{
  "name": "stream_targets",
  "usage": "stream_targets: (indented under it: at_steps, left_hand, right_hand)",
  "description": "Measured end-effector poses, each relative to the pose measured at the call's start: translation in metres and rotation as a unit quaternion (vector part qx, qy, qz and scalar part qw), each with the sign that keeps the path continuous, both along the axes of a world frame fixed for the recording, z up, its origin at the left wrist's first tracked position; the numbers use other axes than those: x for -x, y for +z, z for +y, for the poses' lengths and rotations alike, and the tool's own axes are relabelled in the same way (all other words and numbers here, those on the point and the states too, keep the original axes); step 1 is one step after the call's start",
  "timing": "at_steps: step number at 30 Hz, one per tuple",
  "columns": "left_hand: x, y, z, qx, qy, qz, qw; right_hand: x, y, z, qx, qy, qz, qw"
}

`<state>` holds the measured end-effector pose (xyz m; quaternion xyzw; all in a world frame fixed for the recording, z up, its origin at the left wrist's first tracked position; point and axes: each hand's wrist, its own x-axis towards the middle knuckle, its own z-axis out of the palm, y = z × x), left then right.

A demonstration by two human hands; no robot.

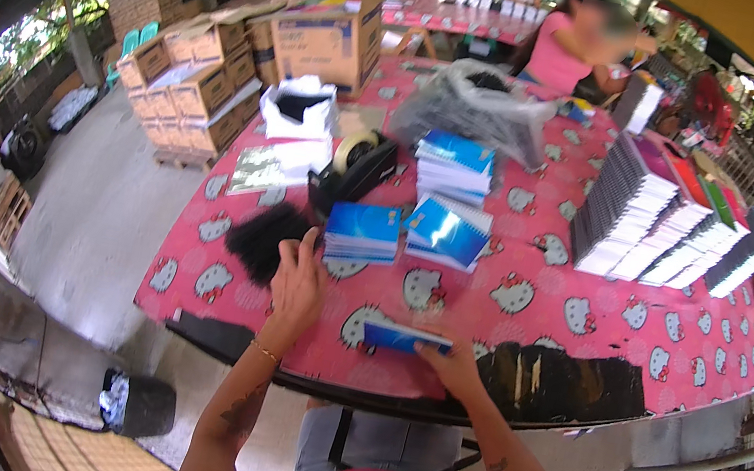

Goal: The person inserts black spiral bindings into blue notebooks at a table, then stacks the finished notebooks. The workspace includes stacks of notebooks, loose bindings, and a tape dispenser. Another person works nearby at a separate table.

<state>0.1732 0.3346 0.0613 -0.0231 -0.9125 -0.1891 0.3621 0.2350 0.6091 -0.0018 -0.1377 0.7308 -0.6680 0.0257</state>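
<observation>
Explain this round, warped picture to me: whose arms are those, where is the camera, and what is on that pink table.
The camera sits on a person's head and looks down, so the wide lens bends the edges. The two bare arms from below are that person's own. The left hand reaches to a black heap on the pink patterned table. The right hand rests on a blue booklet. Further back lie small stacks of blue notebooks, a tape dispenser and a long row of spiral notebooks. Another person works at the far side.

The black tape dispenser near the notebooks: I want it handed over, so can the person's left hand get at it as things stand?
Probably yes: the left hand is free, and only open pink tablecloth lies between it and the black tape dispenser further back.
</observation>
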Motion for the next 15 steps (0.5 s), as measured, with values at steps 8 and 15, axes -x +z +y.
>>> stream_targets:
  at_steps: [8, 15]
  left_hand:
    - [-0.087, -0.037, 0.066, -0.406, -0.219, -0.100, 0.881]
    - [-0.090, -0.027, 0.075, -0.429, -0.231, -0.121, 0.865]
  right_hand:
    - [-0.001, 0.010, -0.009, -0.007, -0.001, 0.048, 0.999]
    - [0.006, 0.018, -0.008, 0.009, 0.007, 0.012, 1.000]
